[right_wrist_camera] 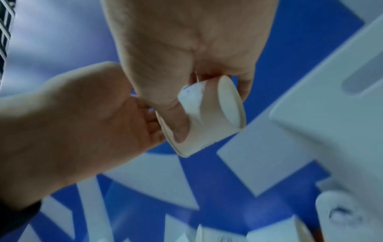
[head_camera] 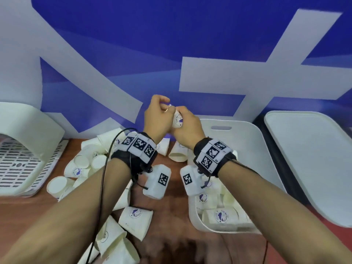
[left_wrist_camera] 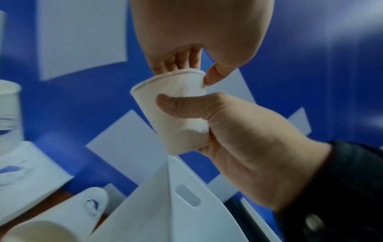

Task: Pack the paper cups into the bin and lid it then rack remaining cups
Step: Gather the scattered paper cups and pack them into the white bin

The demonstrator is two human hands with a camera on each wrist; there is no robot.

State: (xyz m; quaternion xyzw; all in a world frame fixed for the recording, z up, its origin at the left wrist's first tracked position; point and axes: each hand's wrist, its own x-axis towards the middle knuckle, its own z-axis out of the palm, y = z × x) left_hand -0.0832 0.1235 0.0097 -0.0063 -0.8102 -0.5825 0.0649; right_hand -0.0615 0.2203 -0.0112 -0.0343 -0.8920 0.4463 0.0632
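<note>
Blue and white wall (head_camera: 133, 44) behind a brown table (head_camera: 171, 216). White bin (head_camera: 253, 141) stands on the table at the person's right, open, with several cups already lying inside; the one nearest the camera, logo up (head_camera: 221, 216), lies on its side. The flat white lid (head_camera: 308, 159) lies just right of the bin, off it, not yet fitted. At far left a white slatted rack (head_camera: 21, 164) sits with no cup seen on it. Between rack and bin a loose pile of paper cups (head_camera: 80, 168) is scattered on the table, on their sides, some nested, more near the bottom edge (head_camera: 133, 220). Both hands are raised together above the table, just left of the bin's back wall, sharing one paper cup (left_wrist_camera: 172, 117). Right hand (left_wrist_camera: 244, 147) is wrapped round the cup body, thumb across the front, wall dented under it. Left hand (left_wrist_camera: 196, 36) pinches the cup at its rim, thumb tip outside, fingers reaching inside. The right wrist view shows the cup's base (right_wrist_camera: 230, 101) pointing away from the left hand, the right thumb pressed into the crumpled side. Looks like the cup is being reshaped or pulled apart from another; cannot tell which. Progress judgement: packing is partway, bin partly filled, many cups left on the table. Lidding and racking are both still to do.
</note>
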